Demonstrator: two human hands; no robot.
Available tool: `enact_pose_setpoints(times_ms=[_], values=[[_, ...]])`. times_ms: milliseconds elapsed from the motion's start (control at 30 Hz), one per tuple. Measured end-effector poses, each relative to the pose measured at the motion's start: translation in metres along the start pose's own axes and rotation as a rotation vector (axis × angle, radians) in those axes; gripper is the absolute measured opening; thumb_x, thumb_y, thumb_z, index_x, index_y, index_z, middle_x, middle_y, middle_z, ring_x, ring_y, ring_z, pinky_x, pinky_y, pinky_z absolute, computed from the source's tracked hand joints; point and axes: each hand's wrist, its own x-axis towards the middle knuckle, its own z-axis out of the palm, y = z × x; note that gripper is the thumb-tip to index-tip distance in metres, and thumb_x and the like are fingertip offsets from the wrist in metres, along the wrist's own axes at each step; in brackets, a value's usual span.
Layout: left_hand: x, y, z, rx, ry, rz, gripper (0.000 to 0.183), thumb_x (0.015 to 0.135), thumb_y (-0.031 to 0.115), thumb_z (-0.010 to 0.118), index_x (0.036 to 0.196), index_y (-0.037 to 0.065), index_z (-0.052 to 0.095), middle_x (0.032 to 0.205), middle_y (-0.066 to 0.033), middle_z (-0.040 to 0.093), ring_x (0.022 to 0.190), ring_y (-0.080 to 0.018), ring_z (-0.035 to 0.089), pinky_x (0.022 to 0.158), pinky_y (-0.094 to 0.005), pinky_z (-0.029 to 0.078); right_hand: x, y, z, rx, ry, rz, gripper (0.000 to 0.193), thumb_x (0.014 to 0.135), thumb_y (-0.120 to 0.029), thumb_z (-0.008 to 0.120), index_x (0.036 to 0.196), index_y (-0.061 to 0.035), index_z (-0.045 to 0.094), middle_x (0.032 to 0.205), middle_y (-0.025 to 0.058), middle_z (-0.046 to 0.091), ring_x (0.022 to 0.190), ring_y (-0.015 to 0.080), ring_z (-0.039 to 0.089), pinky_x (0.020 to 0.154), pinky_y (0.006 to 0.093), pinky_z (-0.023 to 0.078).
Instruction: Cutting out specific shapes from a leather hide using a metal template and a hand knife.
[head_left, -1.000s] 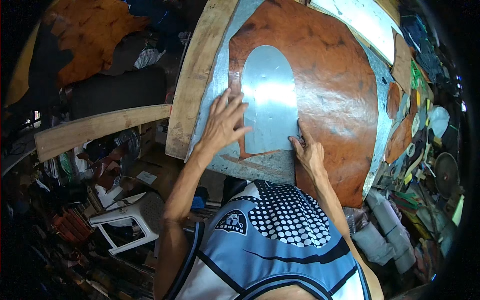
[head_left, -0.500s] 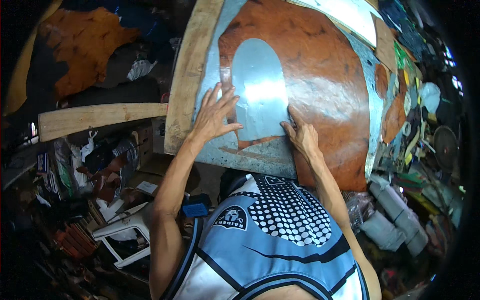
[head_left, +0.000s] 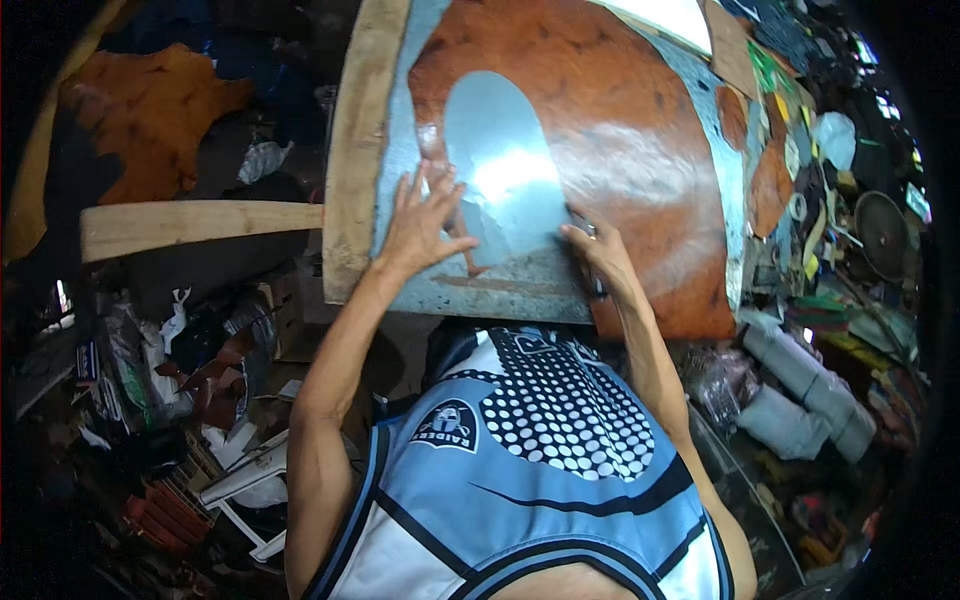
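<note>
On the tabletop (head_left: 500, 304), a round-ended metal plate (head_left: 500, 170) could slide over glossy brown leather (head_left: 650, 150) if pressed unevenly; left grip (head_left: 418, 228) spread apart, right grip (head_left: 606, 254) blurred, cannot tell

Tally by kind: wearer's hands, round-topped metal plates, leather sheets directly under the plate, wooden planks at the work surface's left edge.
Hands: 2 (left hand, right hand)
Metal plate: 1
Leather sheet: 1
Planks: 2 (edge plank, jutting plank)
Total: 6

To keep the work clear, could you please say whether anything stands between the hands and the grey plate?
Nothing visible does: the left hand and right hand are at opposite sides of the grey plate.
</note>
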Motion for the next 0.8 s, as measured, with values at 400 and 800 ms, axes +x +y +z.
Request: enact_pose_setpoints(times_ms=[400, 800], values=[[-0.018, 0.090, 0.024, -0.197, 0.055, 0.033, 0.079, 0.076, 0.056, 0.070, 0.133, 0.005, 0.052, 0.152, -0.0159, 0.033, 0.143, -0.0421, 0.017, 0.115, -0.0615, 0.011, -0.095, -0.001, -0.039, 0.793, 0.140, 0.380, 0.030, 0.082, -0.008, 0.070, 0.110, -0.0022, 0.059, 0.085, 0.0030, 0.060, 0.053, 0.0065, 0.051, 0.041, 0.0203, 0.040], [0.027, 0.155, -0.091, -0.625, 0.156, 0.268, 0.024, 0.087, 0.010, 0.062, 0.110, 0.001, 0.065, 0.097, -0.0146, 0.070, 0.089, -0.0243, 0.068, 0.085, -0.0361, 0.053, -0.092, -0.105, -0.107, -0.455, 0.530, -0.570, 0.036, 0.087, 0.005, 0.062, 0.123, 0.0040, 0.059, 0.123, 0.0143, 0.063, 0.095, 0.0197, 0.065, 0.082, 0.0296, 0.051]])
